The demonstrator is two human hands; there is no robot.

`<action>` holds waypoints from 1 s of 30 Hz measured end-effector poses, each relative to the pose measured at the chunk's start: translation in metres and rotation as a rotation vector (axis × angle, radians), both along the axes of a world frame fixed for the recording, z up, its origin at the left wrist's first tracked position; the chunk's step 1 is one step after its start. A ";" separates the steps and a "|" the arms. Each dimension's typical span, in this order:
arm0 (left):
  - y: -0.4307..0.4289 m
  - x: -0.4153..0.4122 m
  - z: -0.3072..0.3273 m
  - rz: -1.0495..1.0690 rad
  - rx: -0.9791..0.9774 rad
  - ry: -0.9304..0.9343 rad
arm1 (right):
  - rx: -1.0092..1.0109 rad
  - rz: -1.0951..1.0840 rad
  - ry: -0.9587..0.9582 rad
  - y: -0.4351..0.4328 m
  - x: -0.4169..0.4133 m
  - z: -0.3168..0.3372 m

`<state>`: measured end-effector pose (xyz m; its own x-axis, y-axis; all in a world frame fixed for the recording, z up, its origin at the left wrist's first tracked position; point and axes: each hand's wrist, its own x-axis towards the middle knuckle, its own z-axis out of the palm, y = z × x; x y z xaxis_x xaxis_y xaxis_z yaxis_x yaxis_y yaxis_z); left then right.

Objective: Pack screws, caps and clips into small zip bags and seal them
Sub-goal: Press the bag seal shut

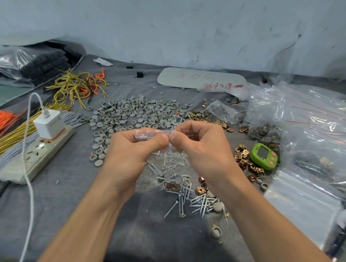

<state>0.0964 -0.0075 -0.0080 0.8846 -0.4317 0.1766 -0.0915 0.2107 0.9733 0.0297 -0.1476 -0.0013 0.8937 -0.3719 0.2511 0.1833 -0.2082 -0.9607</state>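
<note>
Left hand (127,148): thumb and forefinger curled and pinching the left part of the top strip of a zip bag (152,133).
Right hand (203,146): thumb and forefinger pinching the same strip just beside the left hand; the thumbs nearly touch.
Bag position: one bag, held above the grey cloth (65,205), hanging between the wrists.
Bag contents: many silver screws (170,162); at least one grey cap and one copper clip at the bottom.
Bag seal: cannot tell whether it is closed.
Loose screws (196,203): one pile below the bag, too many to count.
Grey caps (129,115): one broad spread beyond the hands, uncounted.
Copper clips (244,159): scattered to the right, beside one green timer (264,156).
Spare bags (304,200): clear stack at the right edge.
Left side: one power strip (34,154) carrying one white charger (48,123); yellow ties (77,85) behind.
Open room: bare cloth between the power strip and the left forearm.
Far edge: wall (173,22).
</note>
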 end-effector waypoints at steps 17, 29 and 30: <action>0.011 0.009 -0.001 0.057 0.052 0.064 | 0.312 -0.006 0.056 0.000 0.002 -0.003; 0.013 0.014 -0.004 0.101 0.090 0.028 | 0.153 -0.052 0.093 -0.002 0.002 -0.004; 0.013 0.013 -0.004 0.089 0.091 0.032 | 0.154 -0.043 0.085 -0.003 0.002 -0.005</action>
<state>0.1092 0.0053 -0.0120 0.9248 -0.3637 0.1115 -0.0745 0.1142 0.9907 0.0317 -0.1509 -0.0063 0.8918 -0.4384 0.1121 0.0938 -0.0633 -0.9936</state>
